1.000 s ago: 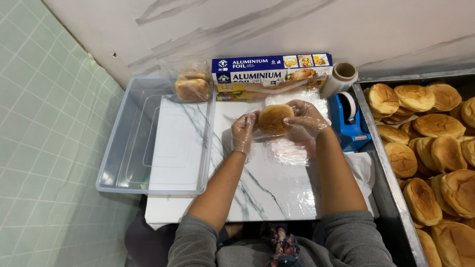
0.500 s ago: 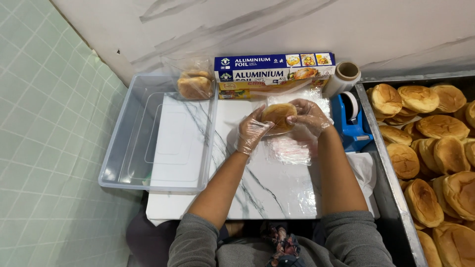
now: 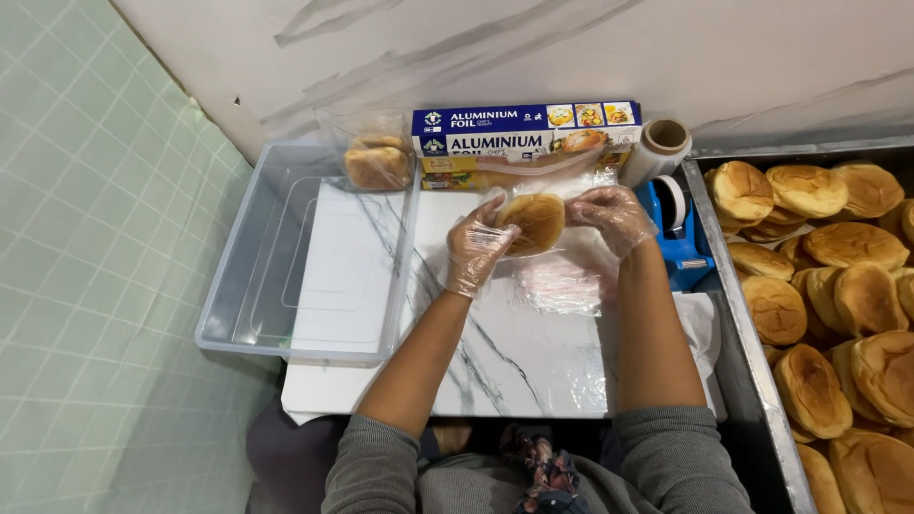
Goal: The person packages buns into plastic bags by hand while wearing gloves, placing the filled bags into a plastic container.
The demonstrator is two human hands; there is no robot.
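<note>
Both my hands wear thin clear plastic gloves. My left hand (image 3: 476, 247) and my right hand (image 3: 609, 215) hold a round golden bun (image 3: 533, 221) between them, inside a clear plastic bag, lifted a little above the white marble-patterned board (image 3: 495, 352). A small stack of clear plastic bags (image 3: 562, 284) lies on the board just below the bun. A bagged bun (image 3: 376, 160) rests at the far corner of the clear plastic tub (image 3: 238, 286) to my left.
A blue box of aluminium foil (image 3: 524, 128) and a roll of clear film (image 3: 657, 148) stand against the wall. A blue tape dispenser (image 3: 676, 228) sits right of the board. A metal tray (image 3: 738, 352) on the right holds several loose buns (image 3: 828, 286).
My hands have raised the bun slightly away from me, towards the foil box. My left hand has shifted onto the bun's left edge, and the bag now surrounds the bun.
</note>
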